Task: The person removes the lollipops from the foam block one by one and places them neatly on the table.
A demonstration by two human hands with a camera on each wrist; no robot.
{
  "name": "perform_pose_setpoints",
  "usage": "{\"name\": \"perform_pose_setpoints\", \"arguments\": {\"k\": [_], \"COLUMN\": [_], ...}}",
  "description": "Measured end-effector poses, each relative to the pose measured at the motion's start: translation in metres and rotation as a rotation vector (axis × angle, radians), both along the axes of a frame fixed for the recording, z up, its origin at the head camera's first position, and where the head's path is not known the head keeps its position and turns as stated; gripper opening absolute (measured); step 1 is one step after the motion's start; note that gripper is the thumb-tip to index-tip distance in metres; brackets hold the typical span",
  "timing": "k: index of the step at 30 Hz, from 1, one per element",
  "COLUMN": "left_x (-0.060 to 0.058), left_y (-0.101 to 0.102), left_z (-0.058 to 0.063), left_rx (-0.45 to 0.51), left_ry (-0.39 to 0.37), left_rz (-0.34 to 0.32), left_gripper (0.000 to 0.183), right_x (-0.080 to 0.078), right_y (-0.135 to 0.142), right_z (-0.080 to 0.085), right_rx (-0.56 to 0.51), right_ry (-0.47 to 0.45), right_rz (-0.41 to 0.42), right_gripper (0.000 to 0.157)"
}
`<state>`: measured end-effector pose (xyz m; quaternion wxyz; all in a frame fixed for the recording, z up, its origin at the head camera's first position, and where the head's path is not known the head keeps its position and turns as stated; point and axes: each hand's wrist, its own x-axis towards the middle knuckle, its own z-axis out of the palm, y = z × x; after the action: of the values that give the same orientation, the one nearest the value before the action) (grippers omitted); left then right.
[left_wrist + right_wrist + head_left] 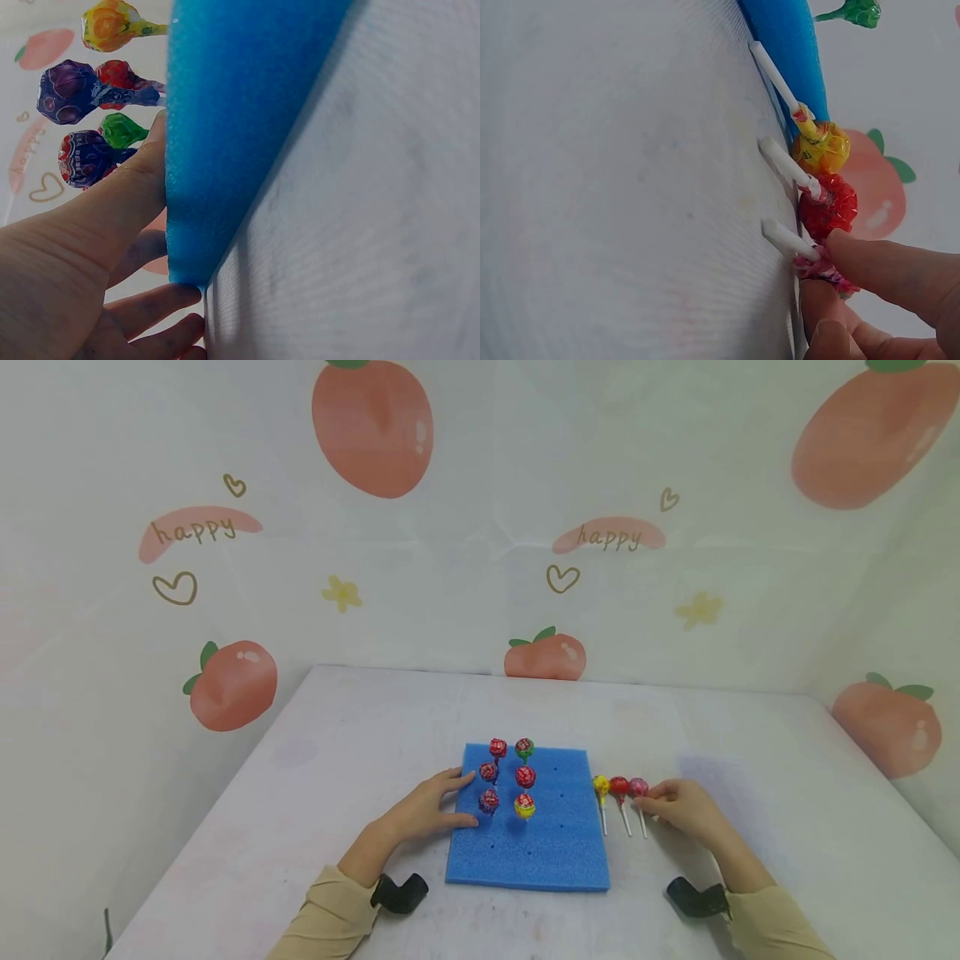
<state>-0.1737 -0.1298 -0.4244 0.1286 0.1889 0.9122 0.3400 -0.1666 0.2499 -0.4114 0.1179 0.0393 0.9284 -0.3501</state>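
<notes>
A blue foam board lies on the table, with several wrapped lollipops standing upright in two columns, a yellow lollipop nearest in the right column. My left hand rests at the board's left edge, thumb and fingers spread; in the left wrist view the thumb touches the top surface beside a purple lollipop. Right of the board, three lollipops lie in a row with white sticks: yellow, red and pink. With thumb and fingertips, my right hand pinches the pink one's wrapped head.
Small holes dot the board's right side and front part. The white table meets a patterned cloth backdrop behind and at both sides. Black wrist-worn pieces sit at both cuffs.
</notes>
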Motion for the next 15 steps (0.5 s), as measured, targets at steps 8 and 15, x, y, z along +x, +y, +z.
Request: {"name": "perform_pose_setpoints", "arguments": {"k": [8, 15], "left_x": [-0.0002, -0.0009], "left_y": [0.0005, 0.0005], "left_z": [0.0006, 0.0001], "left_rx": [-0.004, -0.004], "left_ry": [0.0, 0.004], "left_rz": [0.007, 0.006], "left_gripper": [0.073, 0.073], "right_x": [-0.0006, -0.0008], "right_y": [0.0025, 0.0027], "right_z": [0.0012, 0.0053], "right_rx": [0.006, 0.021], "right_ry": [-0.006, -0.001], "right_rz": [-0.008, -0.018], "right_gripper": [0.045, 0.043]}}
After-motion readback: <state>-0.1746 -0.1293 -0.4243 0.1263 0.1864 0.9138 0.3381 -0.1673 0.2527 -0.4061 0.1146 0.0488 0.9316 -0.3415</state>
